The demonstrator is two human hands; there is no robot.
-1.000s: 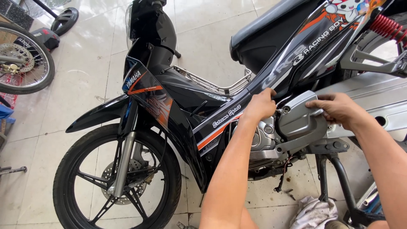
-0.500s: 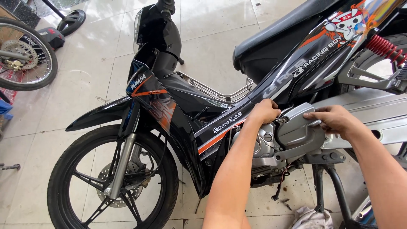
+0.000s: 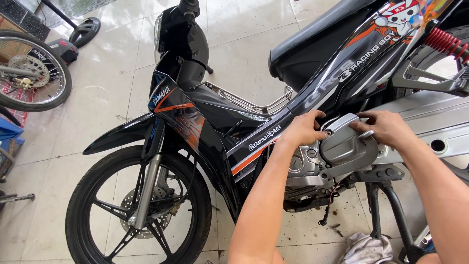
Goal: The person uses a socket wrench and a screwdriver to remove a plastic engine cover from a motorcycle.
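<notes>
A black motorcycle [image 3: 205, 112] with orange trim stands on a tiled floor, its front wheel [image 3: 139, 205] at lower left. My left hand [image 3: 304, 128] grips the left edge of a grey engine side cover [image 3: 348, 146] below the seat. Across from it, my right hand [image 3: 386, 128] rests on the cover's upper right corner, fingers curled over it. The cover sits against the silver engine block [image 3: 305, 171]. Both forearms reach in from the bottom edge.
A loose spoked wheel [image 3: 30, 71] lies at the far left, with a small black wheel [image 3: 85, 30] behind it. A crumpled rag [image 3: 366, 248] sits on the floor under the engine, beside the black centre stand [image 3: 391, 210]. A red rear shock spring [image 3: 444, 41] shows at upper right.
The view has shifted slightly downward and left across the bike. Both hands stay on the grey cover, with my left hand's fingers wrapping more around its edge.
</notes>
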